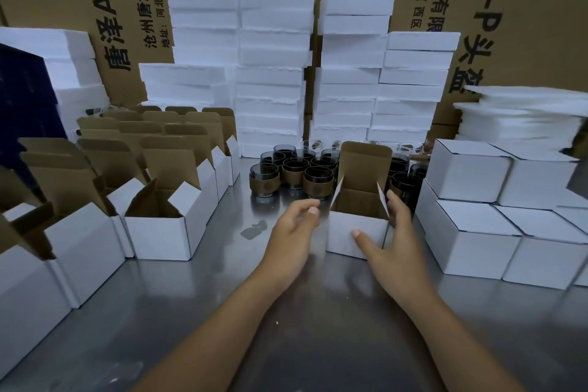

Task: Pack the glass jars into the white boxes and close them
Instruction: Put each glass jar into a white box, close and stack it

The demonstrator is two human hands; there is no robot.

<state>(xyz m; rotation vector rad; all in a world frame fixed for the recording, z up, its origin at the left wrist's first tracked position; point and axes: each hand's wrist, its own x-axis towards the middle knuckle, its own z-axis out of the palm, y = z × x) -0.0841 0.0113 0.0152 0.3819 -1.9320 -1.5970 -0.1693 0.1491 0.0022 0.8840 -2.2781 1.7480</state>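
white box (356,232) open-topped on bench (334,328), glass jars (318,180) behind; left grip (292,229) apart, empty; right grip (389,242) apart, thumb touching box front.

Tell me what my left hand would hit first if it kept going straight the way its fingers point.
Probably the open white box: the left hand points up and right at its left side flap. If it passes behind that flap, the nearest brown-sleeved glass jar comes first; depth is unclear.

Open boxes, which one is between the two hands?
The open box standing alone in the middle, before the jars. The right hand touches it, the left hand hovers beside it. The other open boxes stand in rows at the left.
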